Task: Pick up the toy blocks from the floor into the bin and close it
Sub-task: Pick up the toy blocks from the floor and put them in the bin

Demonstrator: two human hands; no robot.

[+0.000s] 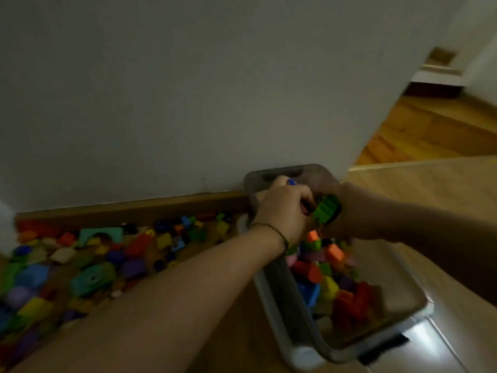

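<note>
Over the grey bin by the wall, the right hand grips a green block. Just beside it the left hand is curled, though I cannot tell on what. Below both hands the bin holds sorted blocks; left of the left hand, loose blocks litter the floor.

In dim light I face a plain pale wall, a brown baseboard along its foot. Light wood floor lies under me; past the wall's corner, brighter orange floorboards run into another room.
</note>
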